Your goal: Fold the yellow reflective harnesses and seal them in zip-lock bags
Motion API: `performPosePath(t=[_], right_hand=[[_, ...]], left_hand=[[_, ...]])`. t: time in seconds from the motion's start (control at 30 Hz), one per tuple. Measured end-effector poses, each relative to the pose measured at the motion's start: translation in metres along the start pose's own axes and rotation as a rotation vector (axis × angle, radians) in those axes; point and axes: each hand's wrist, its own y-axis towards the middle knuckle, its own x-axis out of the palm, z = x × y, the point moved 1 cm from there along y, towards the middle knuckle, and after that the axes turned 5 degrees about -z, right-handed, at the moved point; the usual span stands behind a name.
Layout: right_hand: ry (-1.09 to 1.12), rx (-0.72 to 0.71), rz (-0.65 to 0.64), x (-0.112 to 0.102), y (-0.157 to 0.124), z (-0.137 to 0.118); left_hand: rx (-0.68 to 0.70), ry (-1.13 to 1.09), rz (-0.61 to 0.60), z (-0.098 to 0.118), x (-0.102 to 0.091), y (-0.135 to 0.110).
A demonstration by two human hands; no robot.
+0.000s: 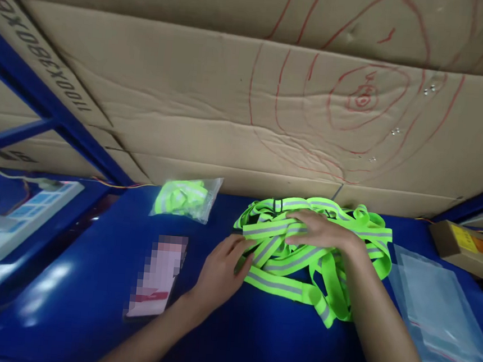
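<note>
A tangled heap of neon-yellow reflective straps (275, 282) with grey stripes and black buckles lies on the blue table. At its left edge, my left hand (223, 264) has its fingers and thumb curled round a strap. My right hand (321, 231) reaches over the middle of the heap, thumb and fingers spread apart and touching the straps. Part of the heap is hidden behind my right hand and forearm. Left of the heap sits a clear plastic bag (212, 201) with a folded neon strap inside.
A phone (157, 278), partly pixelated, lies left of my left hand. Flat clear plastic bags (445, 311) are stacked at the right, below an open cardboard box (466, 251). Cardboard (190, 86) with red rings walls the back. A white tray-like item (30, 224) stands far left.
</note>
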Motion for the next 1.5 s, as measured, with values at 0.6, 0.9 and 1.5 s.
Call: performPosePath(t=[0.6,0.9,1.5], right_hand=[[0.190,-0.353,0.645,-0.043,-0.044,-0.084],[0.032,-0.344,0.483,-0.040,-0.073,-0.112],[-0.289,0.083,0.334,-0.036,-0.080,-0.059]], left_hand=[[-0.328,-0.563,-0.114,-0.012,-0.004,-0.001],[-0.295,-0.619,-0.119,0.001,-0.003,0.001],[-0.220,-0.497,0.037,0.004,-0.007,-0.001]])
